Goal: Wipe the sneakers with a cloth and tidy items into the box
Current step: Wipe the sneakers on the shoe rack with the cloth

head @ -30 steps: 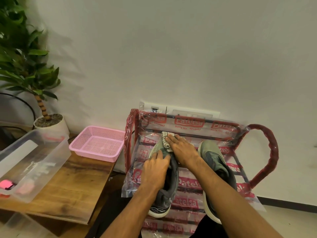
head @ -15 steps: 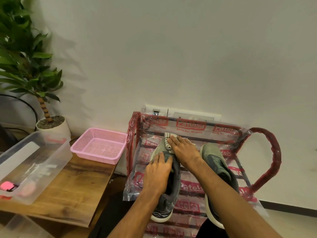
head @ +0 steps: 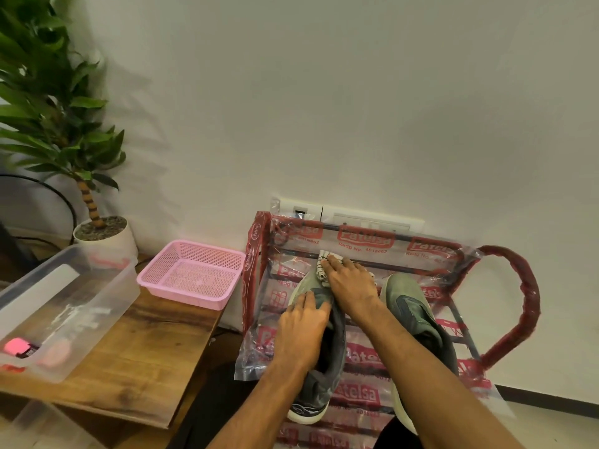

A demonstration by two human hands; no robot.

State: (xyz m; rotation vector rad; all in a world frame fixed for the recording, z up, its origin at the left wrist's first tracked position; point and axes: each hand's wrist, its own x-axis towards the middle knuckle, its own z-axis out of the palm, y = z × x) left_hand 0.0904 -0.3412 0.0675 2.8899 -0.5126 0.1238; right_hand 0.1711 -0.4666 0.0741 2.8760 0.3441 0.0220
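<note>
The grey-green sneaker (head: 319,384) lies on the plastic-wrapped shoe rack (head: 356,241), beside the other sneaker (head: 418,319). The right hand (head: 351,286) presses a white cloth (head: 322,270) on its toe, with the fingers flat and spread. The left hand (head: 303,332) lies open on the shoe's middle and holds it down. The plastic looks slippery, so a hard rub could make the shoe slide off.

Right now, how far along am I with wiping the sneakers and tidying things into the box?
Done: nothing plainly finished, though the clear box already holds a pink item. In hand: your right hand presses the cloth on the toe of one sneaker while your left hand rests on it. Left: the other sneaker beside it, then the tidying.
</note>
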